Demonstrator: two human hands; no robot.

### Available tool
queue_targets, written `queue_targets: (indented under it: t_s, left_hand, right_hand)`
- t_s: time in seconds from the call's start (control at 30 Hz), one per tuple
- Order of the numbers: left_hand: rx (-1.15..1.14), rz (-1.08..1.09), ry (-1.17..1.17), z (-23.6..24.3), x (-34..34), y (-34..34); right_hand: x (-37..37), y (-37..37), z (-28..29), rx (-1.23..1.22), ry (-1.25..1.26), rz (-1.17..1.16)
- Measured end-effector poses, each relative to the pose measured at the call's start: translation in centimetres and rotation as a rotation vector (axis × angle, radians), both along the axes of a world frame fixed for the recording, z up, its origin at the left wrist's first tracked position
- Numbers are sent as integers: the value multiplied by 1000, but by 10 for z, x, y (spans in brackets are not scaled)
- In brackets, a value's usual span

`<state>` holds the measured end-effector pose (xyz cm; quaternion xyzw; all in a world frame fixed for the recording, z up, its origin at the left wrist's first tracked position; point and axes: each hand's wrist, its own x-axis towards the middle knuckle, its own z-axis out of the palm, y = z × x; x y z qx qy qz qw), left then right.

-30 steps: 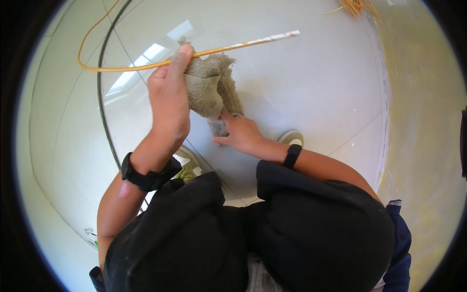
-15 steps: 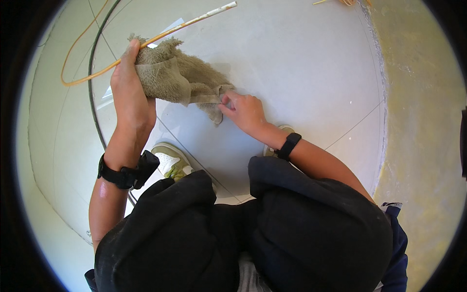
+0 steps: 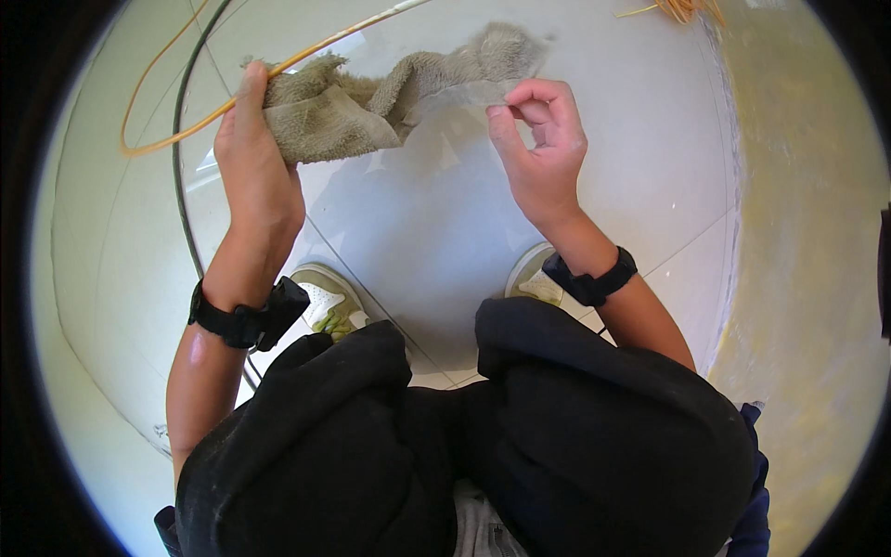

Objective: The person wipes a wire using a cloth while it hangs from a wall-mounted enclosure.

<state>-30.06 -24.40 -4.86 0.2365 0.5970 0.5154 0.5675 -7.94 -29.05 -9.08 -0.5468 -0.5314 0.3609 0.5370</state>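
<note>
My left hand (image 3: 255, 158) is closed on one end of a grey-brown terry rag (image 3: 339, 125), and an orange cable (image 3: 200, 130) runs under its thumb across the rag. The cable's pale, whitish end reaches past the top edge of the picture. Off to the right, my right hand (image 3: 548, 144) pinches the rag's lower edge between thumb and fingertips. Stretched between both hands, the rag hangs above the tiled floor, its far end smeared by motion.
A black cable (image 3: 179, 158) curves along the floor at the left. Beneath me are my shoes (image 3: 329, 302). A bundle of orange cable (image 3: 687, 9) lies at the top right, beside a yellowish, mottled surface (image 3: 807, 232) along the right side.
My right hand has moved up and to the right, drawing the rag's loose end out with it. My left hand has barely shifted and keeps its hold on the rag and orange cable.
</note>
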Motion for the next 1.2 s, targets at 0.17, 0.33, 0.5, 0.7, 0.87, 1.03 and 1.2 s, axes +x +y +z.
queue_targets:
  t_s: [0.17, 0.33, 0.5, 0.7, 0.87, 1.03, 1.2]
  left_hand:
    - [39, -63, 89, -5, 10, -5]
    - [62, -140, 135, -7, 13, -20]
    - [31, -163, 139, -11, 17, -31]
    - [76, -182, 198, -1, 39, -35]
    - [226, -309, 427, -3, 42, -38]
    - [309, -302, 622, -6, 28, -24]
    - [226, -323, 640, -10, 4, -18]
  right_hand:
    - [-6, 0, -6, -323, 979, 52]
    - [0, -2, -19, -426, 1390, 143]
    - [-14, -3, -4, -602, 1340, -41]
    - [-35, -6, 1, -613, 1197, 142]
    - [-39, -3, 8, -543, 921, 180]
    - [-33, -4, -4, -624, 1101, -29]
    - [9, -14, -42, -579, 1109, -225]
